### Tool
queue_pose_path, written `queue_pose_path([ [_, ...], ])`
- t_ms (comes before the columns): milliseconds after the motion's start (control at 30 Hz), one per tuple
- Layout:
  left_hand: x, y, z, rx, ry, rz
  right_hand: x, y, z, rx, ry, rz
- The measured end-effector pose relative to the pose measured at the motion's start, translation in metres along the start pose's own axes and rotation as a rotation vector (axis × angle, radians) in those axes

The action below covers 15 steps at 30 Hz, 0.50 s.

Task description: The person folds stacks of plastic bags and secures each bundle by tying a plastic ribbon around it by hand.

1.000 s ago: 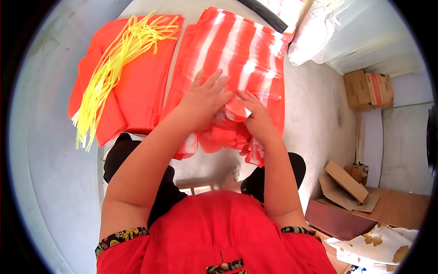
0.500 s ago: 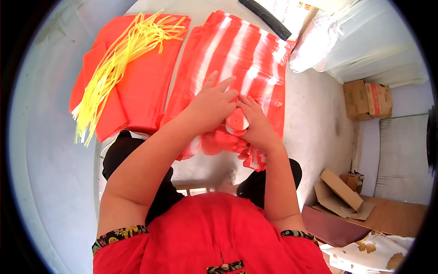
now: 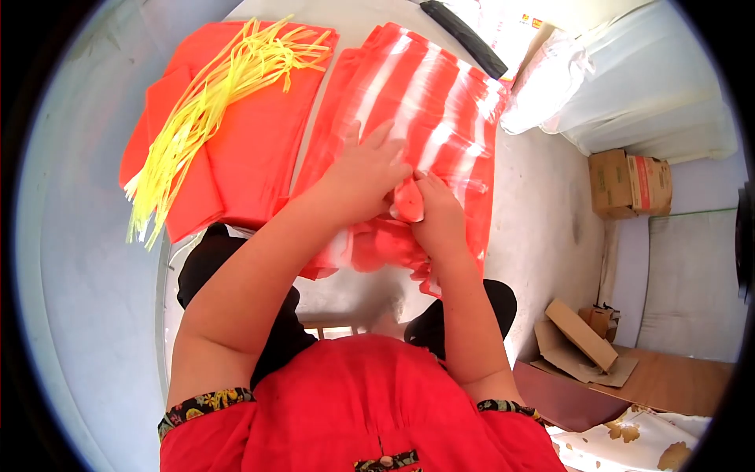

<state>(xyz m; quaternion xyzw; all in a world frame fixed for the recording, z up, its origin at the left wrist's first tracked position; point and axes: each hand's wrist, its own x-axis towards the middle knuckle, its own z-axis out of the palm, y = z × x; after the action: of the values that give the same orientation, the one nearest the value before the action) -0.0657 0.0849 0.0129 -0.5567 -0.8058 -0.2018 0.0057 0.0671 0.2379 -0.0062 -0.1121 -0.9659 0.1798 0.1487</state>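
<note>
Red fold (image 3: 409, 204) narrower than before

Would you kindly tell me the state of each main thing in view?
Left hand, spread.
Right hand, curled.
Striped roll, bunched between the hands.
Striped plastic stack, spread flat, near edge crumpled.
Plain red stack, flat.
Yellow strips, loosely bundled.
Upper cardboard box, apparently closed.
Lower cardboard, bent open.

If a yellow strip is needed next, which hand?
Left, probably: the left hand is nearer the yellow strips; the right hand is farther off, beyond it. Both are on the striped plastic.
</note>
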Motion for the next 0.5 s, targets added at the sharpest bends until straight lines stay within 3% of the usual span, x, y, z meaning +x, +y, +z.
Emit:
queue_pose_path([
  [100, -0.012, -0.004, -0.015, 0.132, -0.016, -0.114, 0.007, -0.017, -0.021, 0.331, -0.052, 0.184],
  [233, -0.022, -0.002, -0.021, 0.212, -0.018, -0.369, 0.017, -0.034, -0.041, 0.473, -0.141, 0.359],
  [300, -0.028, -0.001, -0.017, 0.193, -0.018, -0.4, 0.017, -0.047, -0.049, 0.508, -0.176, 0.464],
  [433, -0.027, 0.0, -0.034, -0.041, -0.227, -0.502, 0.009, -0.042, -0.045, 0.427, -0.177, 0.349],
  [500, -0.029, 0.004, -0.039, 0.008, -0.23, -0.483, 0.006, -0.048, -0.053, 0.43, -0.18, 0.347],
])
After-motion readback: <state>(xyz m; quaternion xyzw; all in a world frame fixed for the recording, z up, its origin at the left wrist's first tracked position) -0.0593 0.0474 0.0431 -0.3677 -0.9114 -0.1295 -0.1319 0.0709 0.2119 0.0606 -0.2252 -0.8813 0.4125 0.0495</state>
